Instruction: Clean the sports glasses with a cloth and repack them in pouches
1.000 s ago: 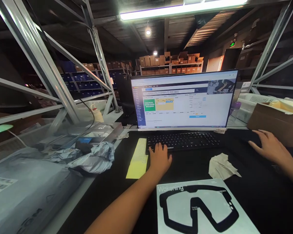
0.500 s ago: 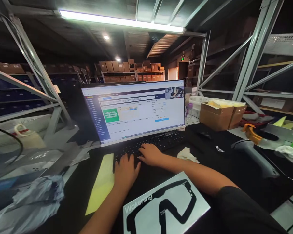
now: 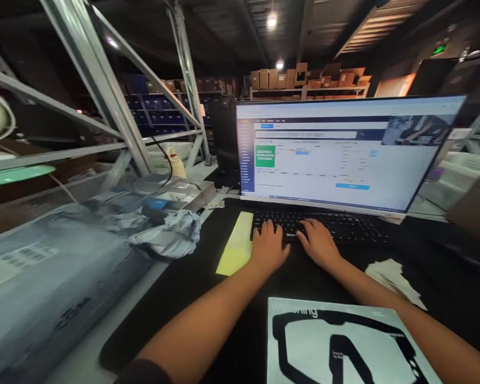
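My left hand [image 3: 269,246] rests on the left end of a black keyboard [image 3: 356,226], fingers spread over the keys. A little to its right, my right hand [image 3: 319,242] lies on the middle keys, fingers apart. Neither hand holds anything. A lit monitor [image 3: 312,160] stands behind the keyboard with a web page on it. Beside my left hand lies a yellow paper slip [image 3: 236,248], partly covered by the hand. Between my forearms is a white box [image 3: 304,341] with a black goggle-like print and partly legible lettering; its lower part is cut off.
A large grey plastic mailer bag [image 3: 84,298] and crumpled plastic [image 3: 168,234] lie on the left. Crumpled white paper [image 3: 396,280] sits by my right forearm. A cardboard box [image 3: 478,210] stands at the right edge. Metal rack posts [image 3: 112,85] rise at the left.
My view has swung left, so the monitor and keyboard appear farther right and more of the grey bag shows. Both hands stay on the keyboard, a little farther apart.
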